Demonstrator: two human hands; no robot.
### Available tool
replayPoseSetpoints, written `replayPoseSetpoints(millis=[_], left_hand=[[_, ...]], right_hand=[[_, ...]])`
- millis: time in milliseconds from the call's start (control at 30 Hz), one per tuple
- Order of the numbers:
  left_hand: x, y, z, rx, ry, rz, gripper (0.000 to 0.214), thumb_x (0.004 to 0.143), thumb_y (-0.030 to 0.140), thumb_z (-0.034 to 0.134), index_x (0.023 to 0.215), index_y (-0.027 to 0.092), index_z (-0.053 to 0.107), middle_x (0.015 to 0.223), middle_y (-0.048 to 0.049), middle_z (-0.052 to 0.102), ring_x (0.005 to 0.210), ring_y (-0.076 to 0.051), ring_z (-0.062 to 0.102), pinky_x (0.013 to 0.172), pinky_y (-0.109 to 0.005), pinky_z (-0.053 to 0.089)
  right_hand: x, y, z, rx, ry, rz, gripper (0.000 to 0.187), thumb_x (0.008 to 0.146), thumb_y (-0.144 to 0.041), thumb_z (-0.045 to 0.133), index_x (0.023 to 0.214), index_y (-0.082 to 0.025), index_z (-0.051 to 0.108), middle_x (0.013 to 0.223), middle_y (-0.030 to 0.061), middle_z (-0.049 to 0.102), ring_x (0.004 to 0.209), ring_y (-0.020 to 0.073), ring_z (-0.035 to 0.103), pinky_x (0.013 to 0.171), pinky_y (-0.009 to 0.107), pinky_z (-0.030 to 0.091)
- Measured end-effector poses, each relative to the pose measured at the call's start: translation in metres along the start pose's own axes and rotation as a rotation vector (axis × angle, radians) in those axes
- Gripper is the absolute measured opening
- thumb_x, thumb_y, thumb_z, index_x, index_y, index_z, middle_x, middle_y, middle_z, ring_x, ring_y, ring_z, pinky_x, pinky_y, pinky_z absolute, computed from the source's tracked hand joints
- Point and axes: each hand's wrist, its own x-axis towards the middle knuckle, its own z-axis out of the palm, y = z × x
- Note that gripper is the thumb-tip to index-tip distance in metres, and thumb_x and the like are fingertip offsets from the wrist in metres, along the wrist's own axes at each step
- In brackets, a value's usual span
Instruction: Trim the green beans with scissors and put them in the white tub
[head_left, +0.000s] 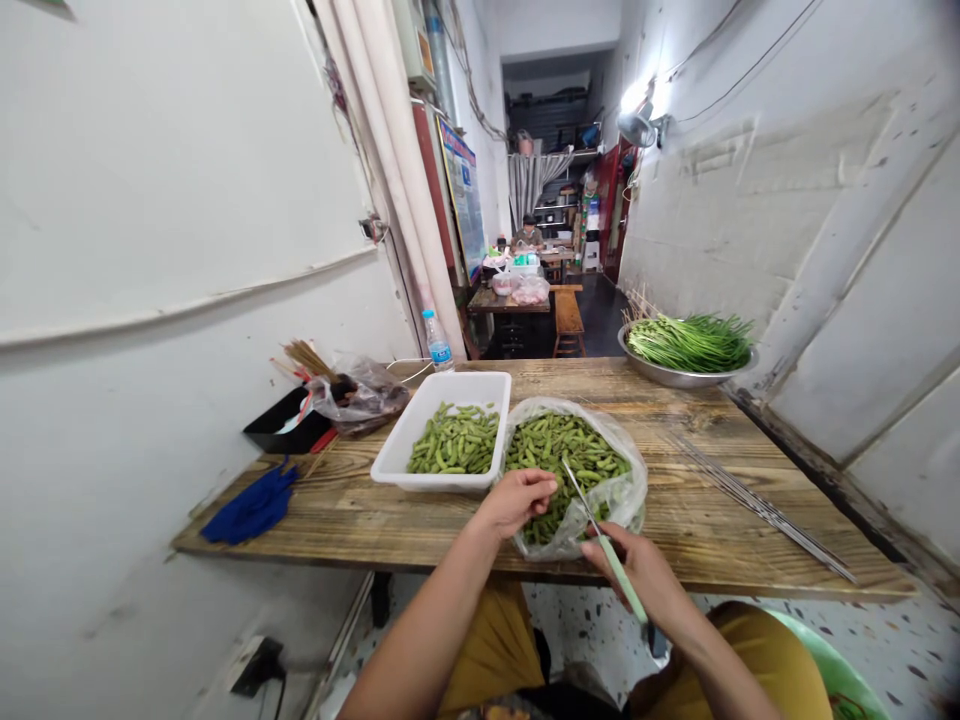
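Note:
My left hand (519, 500) is above the near left part of a clear plastic bag (634, 485) full of green soybean pods (570, 445). Its thumb and fingers are pinched together, and whatever lies between them is hidden. Closed around the pale green handle of a pair of scissors (621, 578) is my right hand (637, 570), at the bag's near right edge. The thin metal blades point up and left over the pods. Left of the bag, touching it, stands a white plastic tub (390, 455) with more pods (456, 440) inside.
On the wooden table (337, 510) are metal skewers (765, 505) at right and a steel bowl (686, 378) of green stalks behind. A blue cloth (251, 505), black tray (277, 430), plastic bag (367, 395) and water bottle (439, 345) are at left. A person (527, 235) sits far back.

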Motion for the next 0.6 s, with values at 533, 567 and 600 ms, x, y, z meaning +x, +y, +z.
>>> replayPoseSetpoints(millis=[533, 567, 600], left_hand=[[-0.011, -0.011, 0.025, -0.140, 0.110, 0.160, 0.034, 0.051, 0.024, 0.081, 0.074, 0.010, 0.060, 0.059, -0.0003, 0.062, 0.054, -0.007, 0.057, 0.054, -0.018, 0.044], [-0.011, -0.014, 0.026, -0.146, 0.117, 0.154, 0.035, 0.051, 0.025, 0.082, 0.074, 0.010, 0.060, 0.059, -0.0006, 0.062, 0.054, -0.007, 0.057, 0.054, -0.019, 0.044], [-0.010, -0.016, 0.027, -0.149, 0.124, 0.148, 0.035, 0.050, 0.025, 0.081, 0.073, 0.010, 0.060, 0.059, -0.0009, 0.062, 0.054, -0.008, 0.057, 0.054, -0.019, 0.044]], right_hand=[[-0.002, -0.019, 0.013, 0.280, -0.081, 0.077, 0.038, 0.080, -0.057, 0.048, 0.084, -0.019, 0.053, 0.045, -0.0084, 0.041, 0.035, 0.0080, 0.040, 0.036, 0.019, 0.038], [-0.001, -0.018, 0.014, 0.293, -0.080, 0.095, 0.038, 0.079, -0.058, 0.048, 0.079, -0.020, 0.052, 0.044, -0.0089, 0.040, 0.033, 0.0073, 0.038, 0.033, 0.019, 0.036], [0.000, -0.017, 0.015, 0.305, -0.079, 0.115, 0.039, 0.078, -0.059, 0.049, 0.076, -0.020, 0.051, 0.044, -0.0094, 0.038, 0.030, 0.0067, 0.037, 0.030, 0.018, 0.034]])
